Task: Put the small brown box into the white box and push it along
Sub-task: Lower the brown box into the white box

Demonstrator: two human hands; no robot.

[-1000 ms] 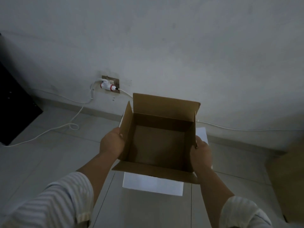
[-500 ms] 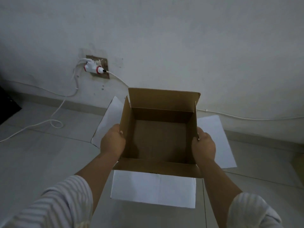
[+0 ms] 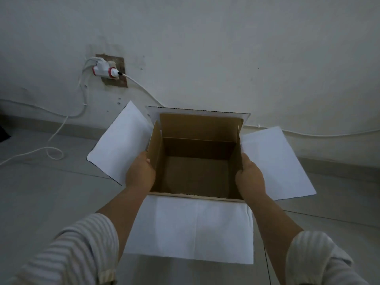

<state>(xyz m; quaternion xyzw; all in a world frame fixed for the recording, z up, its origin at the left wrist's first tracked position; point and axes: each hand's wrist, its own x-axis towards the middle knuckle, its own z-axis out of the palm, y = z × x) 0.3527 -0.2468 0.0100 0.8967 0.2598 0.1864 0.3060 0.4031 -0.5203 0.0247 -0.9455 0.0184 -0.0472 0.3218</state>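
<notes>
I hold the small brown box [image 3: 197, 161], an open, empty cardboard carton, by its two side walls. My left hand [image 3: 139, 173] grips its left wall and my right hand [image 3: 249, 176] grips its right wall. The brown box sits down within the white box [image 3: 189, 229], whose white flaps spread flat to the left, right and near side, with its far flap upright just behind the brown box. The white box's walls and floor are hidden by the brown box.
The floor is pale tile. A wall stands right behind the boxes, with a socket and white-and-red plug [image 3: 104, 72] at upper left. White cables [image 3: 53, 132] trail down the wall and over the floor at left, and one runs along the skirting at right.
The brown box has come down and forward, from above the white flaps into the white box. More of the white flaps now show around it.
</notes>
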